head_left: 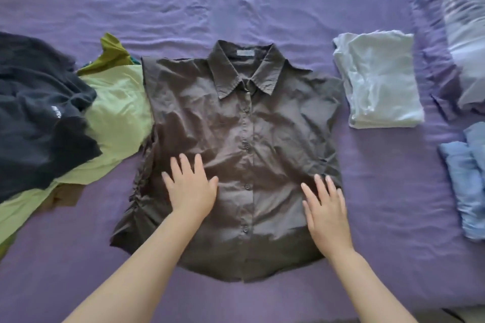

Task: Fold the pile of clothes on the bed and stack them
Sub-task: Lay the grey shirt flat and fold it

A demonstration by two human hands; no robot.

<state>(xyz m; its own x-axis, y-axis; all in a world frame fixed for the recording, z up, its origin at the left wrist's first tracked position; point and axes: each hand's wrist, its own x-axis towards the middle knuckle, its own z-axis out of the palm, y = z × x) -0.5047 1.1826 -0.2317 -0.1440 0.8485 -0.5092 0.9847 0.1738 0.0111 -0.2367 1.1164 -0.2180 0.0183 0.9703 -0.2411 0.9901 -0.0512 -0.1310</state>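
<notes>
Both hands lie flat, fingers straight and spread, gripping nothing: the left hand [190,186] presses the brown shirt [236,155] at about 8 o'clock from the shirt's middle, the right hand [325,210] at about 4 o'clock, near the right hem edge. That shirt is spread front-up on the purple bed sheet [236,0], collar pointing to 12 o'clock, buttons done up down the middle. It is creased across the chest, and the left side seam is gathered and puckered.

Judging by the flat palms, the step in hand is smoothing before the first fold. To do it well, sweep outward from the button line toward each side seam, then upward toward the collar, so the creases are pushed off the cloth and not trapped. The gathered left seam will not flatten fully; better to leave it than to drag the whole shirt askew. As it lies front-up, it probably wants turning over before the sides fold in.

At 9 o'clock waits the unfolded pile: a dark navy garment [39,113] over a light green one [118,113], with an olive piece [112,52] behind. At 3 o'clock sits a folded white garment [380,81], likely the start of the stack, and further toward 4 o'clock a pale blue item [469,186], loosely bunched
</notes>
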